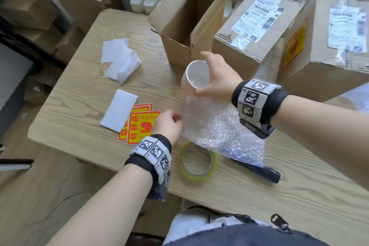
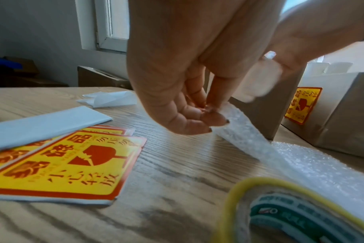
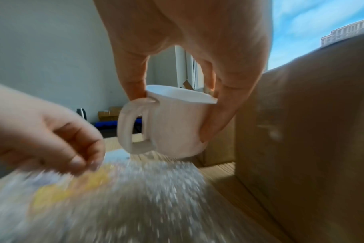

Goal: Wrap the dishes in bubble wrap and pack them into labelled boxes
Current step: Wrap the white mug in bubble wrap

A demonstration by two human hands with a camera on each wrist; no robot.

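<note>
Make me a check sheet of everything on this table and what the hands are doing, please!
Surface: wooden table, in use.
Job's things: white mug held above bubble wrap; open box; two sealed labelled boxes.
Clutter: fragile stickers, white papers, tape roll, dark tool under the wrap.
Hands: right hand grips the mug; left hand pinches the wrap's edge.
Cables: nothing seen.
Surroundings: more cardboard boxes, a window.

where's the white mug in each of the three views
Head: white mug at centre, gripped by the right hand, in front of the open box.
Left wrist: a blurred white shape upper right, probably the mug.
Right wrist: mug at centre, handle facing left.
Shared landmark: the bubble wrap below the mug.
</note>
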